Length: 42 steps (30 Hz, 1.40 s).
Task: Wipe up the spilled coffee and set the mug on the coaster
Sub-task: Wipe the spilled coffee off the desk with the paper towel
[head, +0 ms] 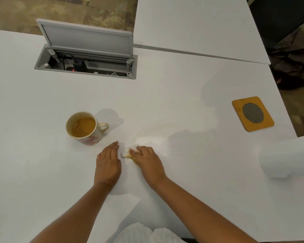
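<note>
Right hand: fingers curled down over a crumpled white paper towel, pressing it to the white table. The towel shows a yellow-brown coffee stain at its near edge, just under the fingertips; most of the wad is hidden by the hand.

Left hand: flat, palm down on the table, fingers together and extended, holding nothing. It lies just beside the towel, on its left; whether it touches the towel cannot be told.

Mug: upright, part-filled with light brown coffee, handle pointing right. It stands beyond and left of the left hand, near the fingertips but apart from them.

Coaster: yellow-edged square with a dark round mesh centre, bare, far right of the table, well apart from both hands and from the mug.

Paper towel roll: on its side at the right edge.
</note>
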Motion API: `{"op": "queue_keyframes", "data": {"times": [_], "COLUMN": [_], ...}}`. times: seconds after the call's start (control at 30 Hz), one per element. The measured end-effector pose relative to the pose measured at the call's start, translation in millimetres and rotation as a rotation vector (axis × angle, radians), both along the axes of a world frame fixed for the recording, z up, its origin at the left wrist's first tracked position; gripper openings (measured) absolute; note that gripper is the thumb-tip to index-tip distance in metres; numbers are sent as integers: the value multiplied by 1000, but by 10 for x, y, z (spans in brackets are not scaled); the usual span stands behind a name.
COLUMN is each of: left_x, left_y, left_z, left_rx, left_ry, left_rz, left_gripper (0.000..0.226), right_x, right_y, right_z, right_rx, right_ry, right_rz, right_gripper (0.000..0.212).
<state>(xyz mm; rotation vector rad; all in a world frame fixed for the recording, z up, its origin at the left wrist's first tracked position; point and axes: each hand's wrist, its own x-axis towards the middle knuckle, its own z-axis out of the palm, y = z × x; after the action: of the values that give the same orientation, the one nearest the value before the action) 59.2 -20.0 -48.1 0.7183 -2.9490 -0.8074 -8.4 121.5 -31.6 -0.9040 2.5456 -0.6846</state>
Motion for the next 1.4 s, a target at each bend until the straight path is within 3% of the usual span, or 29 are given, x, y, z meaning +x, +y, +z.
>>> {"op": "queue_keyframes", "data": {"times": [0.1, 0.23, 0.37, 0.5, 0.63, 0.83, 0.97, 1.07, 1.17, 1.3, 1.4], "left_x": [-1, 8, -14, 3, -3, -4, -22, -10, -8, -6, -14], "left_y": [-10, -10, -18, -36, -16, -21, 1, -2, -16, -6, -3], "left_z": [-53, -90, -110, -159, -145, -105, -70, -92, -123, -110, -119], "left_rx": [19, 50, -41, -66, -64, -24, 80, 75, 112, 84, 59], "left_ry": [-4, -30, -51, -72, -56, -18, 5, 1, -35, -21, -13], "left_rz": [21, 66, -3, -38, -39, -35, 58, 43, 89, 65, 34], "left_gripper": [48, 48, 53, 53, 54, 60, 56, 59, 54, 55, 53], "right_x": [-344, -805, -968, -1015, -1009, -554, -86, -137, -544, -721, -306], "right_y": [277, 954, 1479, 1117, 496, -258, -70, 389, 897, 1626, 1600], "right_z": [-99, -75, -17, -38, -59, -10, -95, -121, -108, -3, -45], "right_rx": [18, 105, 239, 286, 280, 213, 71, 29, 112, 175, 198], "right_ry": [124, 232, 153, 101, 90, 55, 35, 66, 150, 71, 117], "right_rz": [-21, -372, -585, -699, -522, -13, 276, 350, 126, -536, -648], "right_gripper": [38, 38, 45, 52, 55, 60, 65, 59, 64, 73, 72]}}
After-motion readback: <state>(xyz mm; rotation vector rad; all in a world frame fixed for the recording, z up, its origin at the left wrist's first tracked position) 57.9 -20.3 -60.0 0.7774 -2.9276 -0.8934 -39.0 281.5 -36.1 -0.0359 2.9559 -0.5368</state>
